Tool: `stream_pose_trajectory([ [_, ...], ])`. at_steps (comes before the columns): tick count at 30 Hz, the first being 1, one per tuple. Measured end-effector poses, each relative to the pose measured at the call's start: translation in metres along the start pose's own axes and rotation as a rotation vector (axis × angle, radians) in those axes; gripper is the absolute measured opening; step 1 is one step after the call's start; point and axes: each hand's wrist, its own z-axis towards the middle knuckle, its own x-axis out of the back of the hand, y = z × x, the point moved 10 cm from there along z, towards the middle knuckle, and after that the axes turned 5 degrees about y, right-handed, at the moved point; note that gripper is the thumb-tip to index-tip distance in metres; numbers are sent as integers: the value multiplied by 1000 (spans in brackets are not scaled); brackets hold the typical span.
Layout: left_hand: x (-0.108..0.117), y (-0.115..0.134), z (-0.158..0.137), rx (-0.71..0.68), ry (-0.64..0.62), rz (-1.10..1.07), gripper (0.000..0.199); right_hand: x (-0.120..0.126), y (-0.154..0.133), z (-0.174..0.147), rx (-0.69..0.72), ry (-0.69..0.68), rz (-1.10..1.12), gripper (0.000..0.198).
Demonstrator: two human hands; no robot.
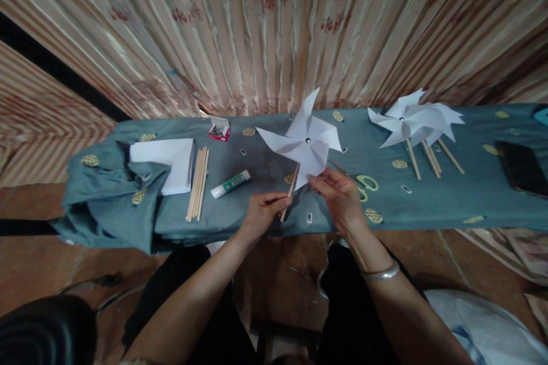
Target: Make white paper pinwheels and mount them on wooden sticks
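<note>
A white paper pinwheel point(295, 149) with a shiny pin at its centre is held up over the middle of the cloth. My left hand point(266, 211) grips its wooden stick point(292, 188) low down, thumb and fingers closed round it. With thumb and forefinger, my right hand point(338, 194) pinches the tip of the pinwheel's lowest blade. Just beyond that hand lie scissors point(367, 183) with pale green handles, partly hidden by the fingers. Left of my left hand, a glue stick point(230, 184) lies on its side.
Several finished pinwheels point(417, 117) lie overlapping at right, near a dark phone point(523, 168). Leftward are wooden sticks point(198, 185), folded white paper point(182, 162) and a small open box of pins point(219, 129). A green cloth point(265, 222) covers the narrow table; a pleated curtain point(274, 40) hangs behind.
</note>
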Motion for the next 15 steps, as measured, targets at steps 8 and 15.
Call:
stream_pose_trajectory([
  [8, -1, 3, -2, -20, -12, 26, 36, -13, 5, -3, 7, -29, -60, 26],
  [15, -1, 3, -1, -17, -23, 18, 36, -13, 1, -2, 11, -47, -77, 28],
])
